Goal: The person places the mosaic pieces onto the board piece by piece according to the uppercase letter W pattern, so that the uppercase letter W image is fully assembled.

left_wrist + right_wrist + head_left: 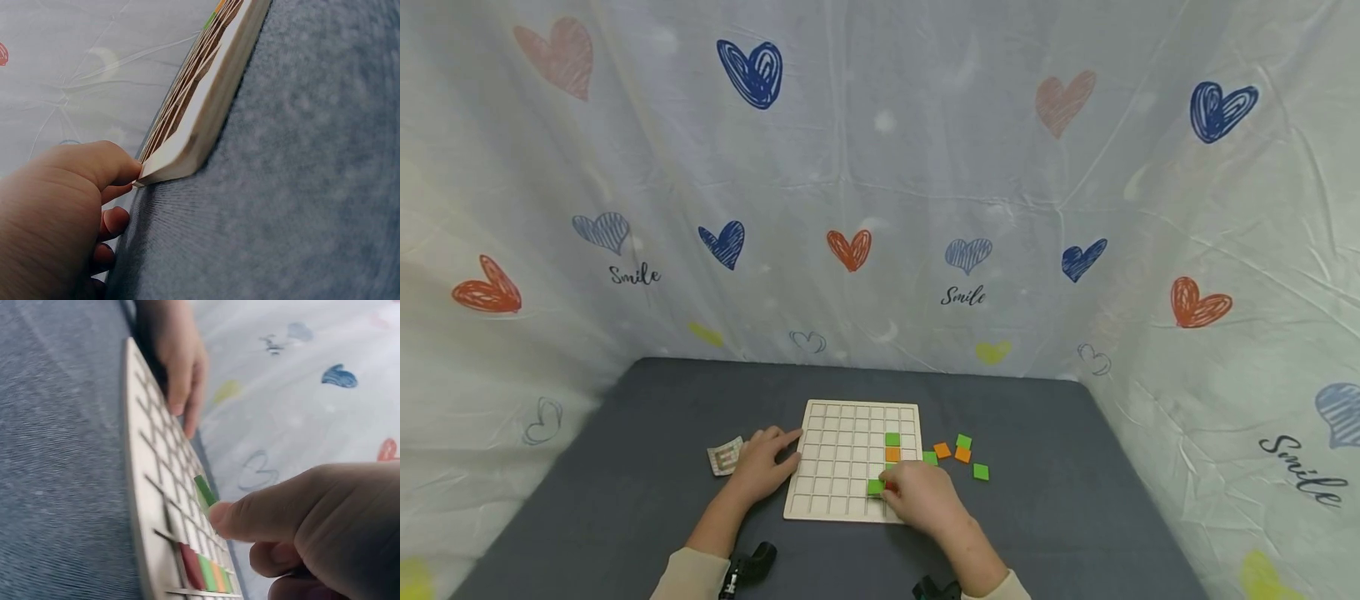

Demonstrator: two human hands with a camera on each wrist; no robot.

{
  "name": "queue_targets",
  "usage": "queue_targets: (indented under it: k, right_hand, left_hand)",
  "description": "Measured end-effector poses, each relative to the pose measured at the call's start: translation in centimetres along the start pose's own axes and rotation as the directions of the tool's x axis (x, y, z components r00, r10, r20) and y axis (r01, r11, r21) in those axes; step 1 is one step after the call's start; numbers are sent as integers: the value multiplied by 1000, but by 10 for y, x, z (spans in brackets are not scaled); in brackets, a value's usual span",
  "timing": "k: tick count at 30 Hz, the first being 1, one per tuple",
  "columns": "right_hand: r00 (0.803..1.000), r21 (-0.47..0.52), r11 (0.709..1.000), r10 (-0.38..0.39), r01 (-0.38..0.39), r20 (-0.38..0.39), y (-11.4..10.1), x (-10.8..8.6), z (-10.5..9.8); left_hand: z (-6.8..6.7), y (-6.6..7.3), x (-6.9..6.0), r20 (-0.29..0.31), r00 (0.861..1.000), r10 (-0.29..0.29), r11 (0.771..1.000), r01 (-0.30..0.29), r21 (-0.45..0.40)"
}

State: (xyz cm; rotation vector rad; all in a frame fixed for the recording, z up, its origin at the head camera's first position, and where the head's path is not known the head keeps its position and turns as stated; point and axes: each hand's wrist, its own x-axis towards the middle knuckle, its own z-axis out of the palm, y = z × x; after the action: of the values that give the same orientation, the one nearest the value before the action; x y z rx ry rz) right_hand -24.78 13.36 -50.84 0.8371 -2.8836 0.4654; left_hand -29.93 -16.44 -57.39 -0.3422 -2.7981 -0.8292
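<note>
Head view high, forward-down; wrist views close; board [835, 458] shared.

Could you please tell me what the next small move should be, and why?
The right hand should probably lower the green tile flat onto the board, beside the red tile: the green tile is pinched and tilted, not yet seated, while the left hand touches the board's edge.

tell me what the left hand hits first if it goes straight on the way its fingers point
The wooden board: the left hand has its fingers right at the left edge, apparently touching, though exact contact is unclear.
</note>
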Motion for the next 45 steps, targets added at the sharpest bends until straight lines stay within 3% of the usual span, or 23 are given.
queue_targets:
  k: [8,13,19,27,32,39,45]
  right_hand:
    - [1000,-4,1000,9,-9,26,1,0,13]
    - [999,-26,999,23,-24,-43,0,-1,14]
    - [988,13,996,90,-89,-125,-7,-1,20]
    - [992,22,995,97,-95,-78,-9,-2,17]
    - [992,6,994,105,-105,-77,-3,0,11]
    - [974,78,976,210,-204,-81,12,0,2]
    - [962,75,972,232,-223,-141,29,-4,-4]
  left_hand:
    - [-1,2,-1,-1,1000,-1,1000,1,-2]
    - [-2,3,-1,0,1000,-2,1000,2,-6]
    - [0,1,-1,1,1000,-7,1000,7,4]
    - [2,-1,0,-2,1000,-15,1000,15,6]
    - [3,-2,1,-1,1000,-18,1000,18,2]
    - [3,-2,1,-6,1000,-17,1000,16,-5]
    - [2,-2,1,-8,1000,-15,1000,15,-9]
